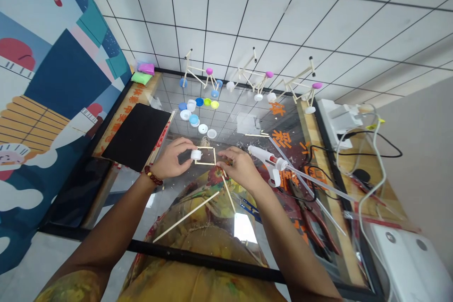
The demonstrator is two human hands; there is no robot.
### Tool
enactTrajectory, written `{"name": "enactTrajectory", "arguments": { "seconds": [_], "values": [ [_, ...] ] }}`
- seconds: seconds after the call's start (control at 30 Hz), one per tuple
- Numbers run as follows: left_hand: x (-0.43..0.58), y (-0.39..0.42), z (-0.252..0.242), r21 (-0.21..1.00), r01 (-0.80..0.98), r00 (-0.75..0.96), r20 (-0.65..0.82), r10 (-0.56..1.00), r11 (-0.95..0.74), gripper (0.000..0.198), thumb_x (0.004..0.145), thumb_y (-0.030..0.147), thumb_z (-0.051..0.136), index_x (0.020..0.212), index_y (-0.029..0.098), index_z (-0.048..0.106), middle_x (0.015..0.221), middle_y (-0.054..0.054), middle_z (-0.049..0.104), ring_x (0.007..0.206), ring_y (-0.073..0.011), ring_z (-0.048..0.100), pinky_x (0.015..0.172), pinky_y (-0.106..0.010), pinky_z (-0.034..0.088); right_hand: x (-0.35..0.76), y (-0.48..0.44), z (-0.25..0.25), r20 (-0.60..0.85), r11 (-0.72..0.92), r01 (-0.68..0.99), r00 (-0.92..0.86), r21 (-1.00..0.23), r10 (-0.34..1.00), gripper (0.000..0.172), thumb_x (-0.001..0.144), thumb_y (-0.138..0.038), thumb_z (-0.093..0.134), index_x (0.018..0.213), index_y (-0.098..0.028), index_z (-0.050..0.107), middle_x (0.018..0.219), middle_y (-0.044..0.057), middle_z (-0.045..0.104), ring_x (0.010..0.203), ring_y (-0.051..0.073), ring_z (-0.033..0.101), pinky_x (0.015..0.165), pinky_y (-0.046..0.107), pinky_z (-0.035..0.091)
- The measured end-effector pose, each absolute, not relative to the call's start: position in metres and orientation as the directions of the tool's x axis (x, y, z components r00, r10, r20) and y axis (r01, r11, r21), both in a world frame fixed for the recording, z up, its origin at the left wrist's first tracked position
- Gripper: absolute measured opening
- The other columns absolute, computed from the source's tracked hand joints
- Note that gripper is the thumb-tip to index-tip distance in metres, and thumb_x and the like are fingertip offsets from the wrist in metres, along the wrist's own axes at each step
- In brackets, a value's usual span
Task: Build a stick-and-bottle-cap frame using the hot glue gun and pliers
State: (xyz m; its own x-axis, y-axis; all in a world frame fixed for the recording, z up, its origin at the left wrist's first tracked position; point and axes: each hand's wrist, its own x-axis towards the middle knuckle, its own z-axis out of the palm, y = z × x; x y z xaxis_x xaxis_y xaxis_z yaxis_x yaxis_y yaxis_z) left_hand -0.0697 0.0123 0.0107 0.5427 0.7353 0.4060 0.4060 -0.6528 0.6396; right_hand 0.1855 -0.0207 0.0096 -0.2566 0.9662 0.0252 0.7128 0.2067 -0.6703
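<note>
My left hand (171,160) pinches a white bottle cap (196,155) between thumb and fingers, at the left side of a small rectangular wooden stick frame (205,164). My right hand (240,166) is at the frame's right side, its thumb and fingertips curled in at the corner and seeming to grip it; the exact contact is hard to see. Below the right hand, a thin stick (228,192) slants down toward me. Another loose stick (186,217) lies on the glass tabletop nearer my body. A white glue gun (267,158) lies just right of my right hand.
Beyond my hands lie several bottle caps (203,129). Three stick models with pink tops, one at the left (200,75), stand along the back edge. A black board (138,136) is at left. Pliers (316,231), cables (375,151) and a power strip (338,120) crowd the right.
</note>
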Motion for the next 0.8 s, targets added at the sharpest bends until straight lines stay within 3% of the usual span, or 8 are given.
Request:
{"name": "enactTrajectory", "arguments": {
  "seconds": [0.3, 0.8],
  "values": [
    [-0.07, 0.013, 0.0123, 0.646, 0.404, 0.546, 0.398, 0.737, -0.648, 0.032, 0.077, 0.01, 0.062, 0.108, 0.017, 0.063, 0.107, -0.01, 0.063, 0.101, -0.0209, 0.062, 0.091, -0.036, 0.052, 0.1883, -0.0192, 0.0163, -0.026, 0.217, 0.702, -0.317, -0.678, 0.948, 0.044, 0.071, -0.016, 0.075, 0.114, -0.023, 0.068, 0.1, 0.005, 0.068, 0.086, 0.02, 0.062, 0.081, 0.035, 0.047],
    [-0.0702, 0.0131, 0.0111, 0.638, 0.414, 0.547, 0.395, 0.738, -0.649, 0.034, 0.076, 0.012, 0.063, 0.109, 0.018, 0.063, 0.108, -0.01, 0.064, 0.102, -0.0212, 0.062, 0.091, -0.037, 0.052, 0.1861, -0.0181, 0.014, -0.045, 0.186, 0.711, -0.293, -0.679, 0.955, 0.035, 0.076, -0.019, 0.072, 0.11, -0.021, 0.069, 0.095, 0.005, 0.066, 0.086, 0.02, 0.061, 0.081, 0.034, 0.044]
  ]
}}
